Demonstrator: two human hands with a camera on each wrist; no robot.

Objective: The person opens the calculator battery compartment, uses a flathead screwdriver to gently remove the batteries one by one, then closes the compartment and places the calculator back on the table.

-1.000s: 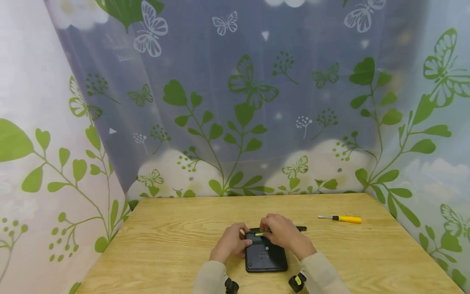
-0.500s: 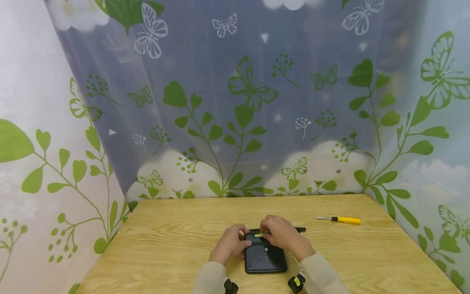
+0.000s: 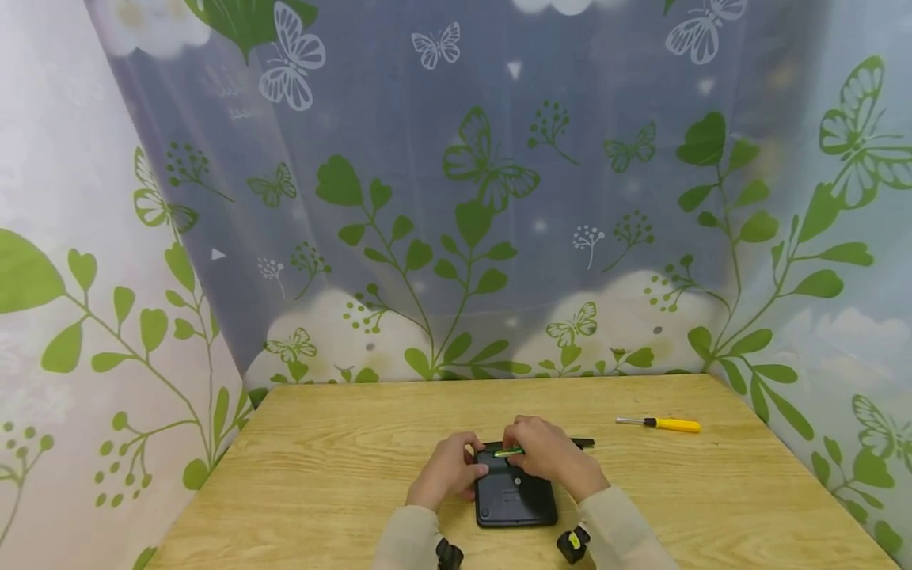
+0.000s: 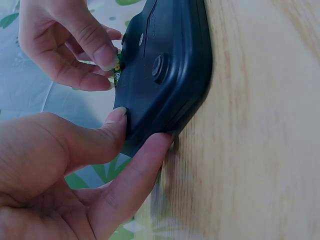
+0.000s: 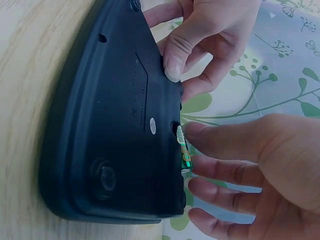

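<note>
A black desktop calculator (image 3: 527,505) lies face down on the table, its back with round feet and a small pale sticker turned up. My left hand (image 3: 443,473) grips its left edge, thumb (image 4: 116,125) on the back and a finger along the side. At the far end of the back, my right hand (image 3: 552,455) pinches a small green battery (image 3: 507,453) between thumb and fingers. In the right wrist view the battery (image 5: 184,150) sits at the casing's edge, by a recess; part of it is hidden behind the fingers.
A yellow-handled screwdriver (image 3: 673,425) lies on the wooden table (image 3: 321,459), to the right and farther back. A dark strip (image 3: 586,443) juts out past the right hand at the calculator's far end. Patterned curtains (image 3: 427,237) hang behind and at both sides.
The right hand's fingers have shifted slightly at the battery, which shows a little more plainly now. Calculator and left hand have stayed in place.
</note>
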